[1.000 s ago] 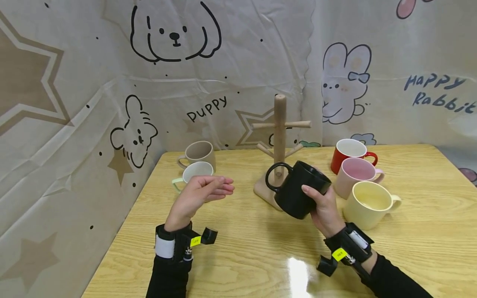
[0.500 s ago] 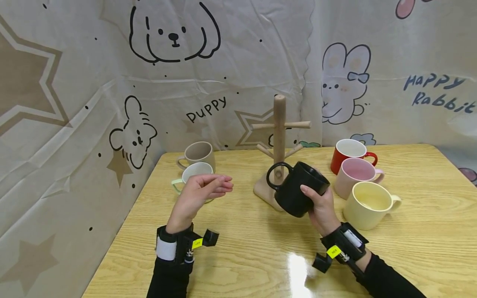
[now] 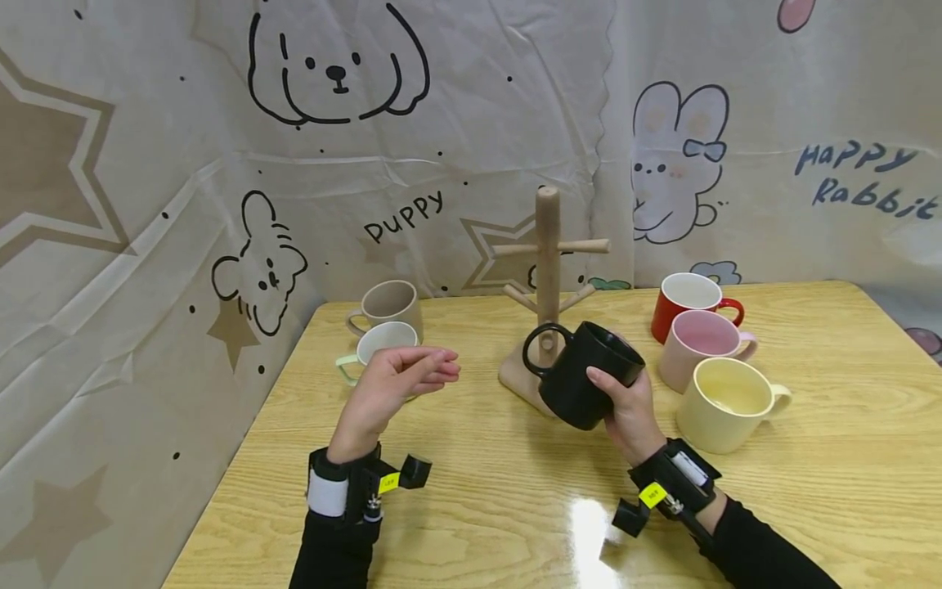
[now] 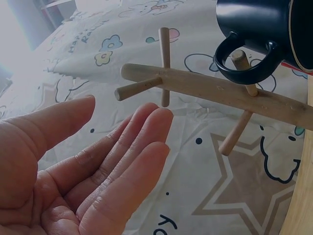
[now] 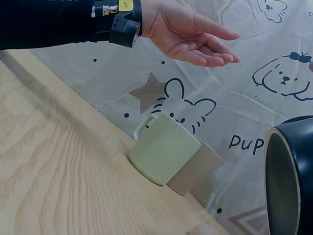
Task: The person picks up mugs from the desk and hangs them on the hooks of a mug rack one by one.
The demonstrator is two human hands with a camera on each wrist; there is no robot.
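My right hand (image 3: 633,419) grips a black mug (image 3: 585,384) by its body, thumb on the near side. The mug is tilted off the table, mouth towards the upper right, handle to the left. Its handle overlaps the post of a wooden mug tree (image 3: 548,270) in the head view. In the left wrist view the handle crosses a peg (image 4: 239,58); I cannot tell whether the peg passes through it. My left hand (image 3: 386,397) hovers with relaxed, nearly straight fingers and holds nothing. Behind it in the head view stands a pale green mug (image 3: 388,334).
A taupe mug (image 3: 393,300) is behind the green one. At the right, a red mug (image 3: 673,311), a pink mug (image 3: 699,352) and a yellow mug (image 3: 721,413) stand in a row near my right hand. A printed cloth (image 3: 441,164) hangs behind the wooden table (image 3: 471,523).
My right hand and wrist have shifted slightly left, with the black mug moving a little left too. The left hand stays nearly still. The head view has shifted slightly.
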